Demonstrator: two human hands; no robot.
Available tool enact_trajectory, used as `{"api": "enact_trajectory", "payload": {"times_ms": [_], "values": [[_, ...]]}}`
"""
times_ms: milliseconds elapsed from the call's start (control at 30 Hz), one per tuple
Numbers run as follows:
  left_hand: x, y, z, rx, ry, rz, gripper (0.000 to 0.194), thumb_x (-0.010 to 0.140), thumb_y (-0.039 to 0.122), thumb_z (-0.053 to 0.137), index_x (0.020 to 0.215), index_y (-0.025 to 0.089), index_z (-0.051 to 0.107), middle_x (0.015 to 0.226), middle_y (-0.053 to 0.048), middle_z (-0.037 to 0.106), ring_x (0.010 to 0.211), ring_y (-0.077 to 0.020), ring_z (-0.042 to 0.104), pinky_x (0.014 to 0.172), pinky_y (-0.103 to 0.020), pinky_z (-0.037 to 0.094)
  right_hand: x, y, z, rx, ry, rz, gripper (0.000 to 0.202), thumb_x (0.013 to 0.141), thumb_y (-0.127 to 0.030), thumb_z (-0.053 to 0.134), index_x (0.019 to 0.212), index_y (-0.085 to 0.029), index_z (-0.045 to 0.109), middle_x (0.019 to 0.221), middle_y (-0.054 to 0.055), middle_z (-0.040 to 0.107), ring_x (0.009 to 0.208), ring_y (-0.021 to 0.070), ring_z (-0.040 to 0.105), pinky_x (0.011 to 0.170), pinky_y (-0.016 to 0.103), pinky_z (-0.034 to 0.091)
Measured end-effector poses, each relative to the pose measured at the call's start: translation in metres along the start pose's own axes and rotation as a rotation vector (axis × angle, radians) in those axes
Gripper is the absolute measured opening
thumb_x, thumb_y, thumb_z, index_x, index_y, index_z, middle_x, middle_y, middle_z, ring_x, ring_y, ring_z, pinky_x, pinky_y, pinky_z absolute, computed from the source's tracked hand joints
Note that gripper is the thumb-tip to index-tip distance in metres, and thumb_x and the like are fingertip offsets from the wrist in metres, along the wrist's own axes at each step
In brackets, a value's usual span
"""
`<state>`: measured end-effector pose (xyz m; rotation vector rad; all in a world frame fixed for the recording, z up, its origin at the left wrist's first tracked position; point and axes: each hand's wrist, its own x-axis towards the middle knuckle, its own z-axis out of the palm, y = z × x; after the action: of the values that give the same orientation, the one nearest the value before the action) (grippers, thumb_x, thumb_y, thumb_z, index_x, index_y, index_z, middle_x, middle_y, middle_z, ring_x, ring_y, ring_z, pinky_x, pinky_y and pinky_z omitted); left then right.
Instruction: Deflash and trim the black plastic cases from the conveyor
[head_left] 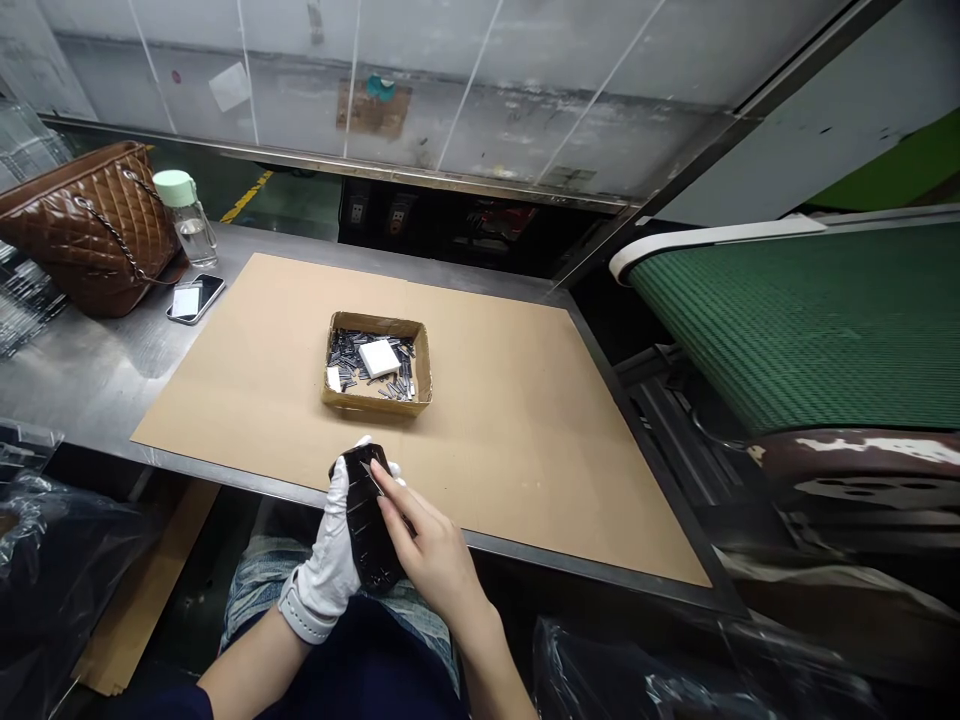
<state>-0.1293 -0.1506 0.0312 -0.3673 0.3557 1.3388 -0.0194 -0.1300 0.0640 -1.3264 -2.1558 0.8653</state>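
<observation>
A glossy black part (369,530), long and rectangular, is tilted over my lap at the table's near edge. My left hand (334,545), in a white glove, is wrapped round its left side, and white fingertips show past its top right corner. My bare right hand (421,530) touches the part's upper face with its fingertips; whether they pinch something small is too fine to tell. Beyond the hands, an open cardboard box (377,406) holds many small dark pieces (345,352) and a white square block (379,358).
Brown cardboard (525,440) covers the metal table (112,370). At the back left are a brown quilted bag (97,225), a bottle with a green lid (193,225) and a phone (196,299). A green conveyor belt (817,320) stands at the right. Clear plastic bags hang low on both sides.
</observation>
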Motion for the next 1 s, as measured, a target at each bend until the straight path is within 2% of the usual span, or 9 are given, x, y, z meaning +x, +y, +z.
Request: {"api": "enact_trajectory", "payload": {"times_ms": [100,267,300,400,467,633,767,900,1000], "values": [[0.0,0.0,0.0,0.023,0.016,-0.016,0.048,0.096,0.047,0.034,0.108,0.017,0.07,0.109,-0.005,0.072,0.104,-0.0148,0.064,0.109,-0.028,0.034,-0.001,0.002,0.002,0.104,0.028,0.041,0.042,0.095,-0.031,0.041,0.135,-0.026,0.05,0.126,0.005,0.063,0.115,0.0228,0.06,0.095,0.035,0.052],[-0.003,-0.001,0.008,0.191,0.013,0.01,0.05,0.089,0.057,0.044,0.101,0.016,0.072,0.091,-0.005,0.075,0.091,-0.0176,0.068,0.104,-0.032,0.041,-0.003,-0.001,0.002,0.319,0.095,0.114,0.038,0.095,-0.037,0.04,0.123,-0.019,0.058,0.103,0.01,0.071,0.079,0.0192,0.07,0.069,0.03,0.06],[-0.003,-0.001,0.009,0.205,-0.004,0.024,0.048,0.088,0.056,0.047,0.1,0.018,0.073,0.091,-0.004,0.075,0.093,-0.0176,0.067,0.105,-0.032,0.04,-0.003,-0.003,0.001,0.312,0.11,0.101,0.039,0.096,-0.037,0.038,0.123,-0.018,0.057,0.104,0.01,0.07,0.083,0.0192,0.07,0.073,0.031,0.059],[-0.002,-0.001,0.003,0.199,-0.029,0.062,0.041,0.088,0.053,0.05,0.105,0.024,0.071,0.105,-0.001,0.073,0.113,-0.0182,0.06,0.109,-0.031,0.035,0.001,-0.011,-0.002,0.204,0.089,0.053,0.045,0.098,-0.039,0.031,0.133,-0.02,0.051,0.124,0.011,0.063,0.116,0.0216,0.059,0.098,0.038,0.05],[-0.001,-0.001,-0.004,0.216,-0.031,0.104,0.041,0.088,0.054,0.049,0.111,0.026,0.069,0.116,0.0,0.069,0.124,-0.0197,0.052,0.112,-0.033,0.033,0.004,-0.015,-0.002,0.125,0.038,0.05,0.048,0.099,-0.041,0.027,0.138,-0.021,0.046,0.131,0.01,0.058,0.126,0.0229,0.051,0.102,0.041,0.047],[0.004,-0.001,-0.021,0.328,-0.012,0.237,0.045,0.087,0.053,0.051,0.121,0.027,0.063,0.131,-0.001,0.06,0.132,-0.0217,0.043,0.111,-0.032,0.034,0.008,-0.015,0.004,-0.022,-0.013,0.017,0.051,0.099,-0.042,0.024,0.14,-0.019,0.044,0.132,0.011,0.058,0.125,0.0266,0.051,0.097,0.045,0.05],[0.005,0.001,-0.028,0.396,0.008,0.242,0.051,0.085,0.057,0.051,0.12,0.023,0.063,0.131,-0.005,0.06,0.132,-0.024,0.043,0.109,-0.032,0.038,0.008,-0.013,0.006,-0.068,0.007,-0.008,0.052,0.099,-0.041,0.022,0.139,-0.017,0.044,0.128,0.013,0.061,0.118,0.0263,0.058,0.092,0.042,0.053],[0.004,0.0,-0.027,0.347,-0.011,0.223,0.055,0.084,0.059,0.05,0.126,0.024,0.058,0.131,-0.005,0.06,0.132,-0.0246,0.043,0.111,-0.038,0.037,0.008,-0.013,0.004,-0.05,0.02,-0.034,0.049,0.1,-0.04,0.025,0.138,-0.019,0.046,0.127,0.009,0.062,0.118,0.0234,0.058,0.094,0.038,0.052],[0.005,0.001,-0.03,0.339,0.002,0.21,0.054,0.084,0.058,0.051,0.124,0.023,0.06,0.131,-0.005,0.059,0.132,-0.0247,0.044,0.11,-0.037,0.038,0.007,-0.013,0.004,-0.065,0.037,-0.041,0.047,0.1,-0.039,0.027,0.137,-0.02,0.047,0.125,0.009,0.063,0.116,0.0225,0.06,0.092,0.035,0.053]]}}
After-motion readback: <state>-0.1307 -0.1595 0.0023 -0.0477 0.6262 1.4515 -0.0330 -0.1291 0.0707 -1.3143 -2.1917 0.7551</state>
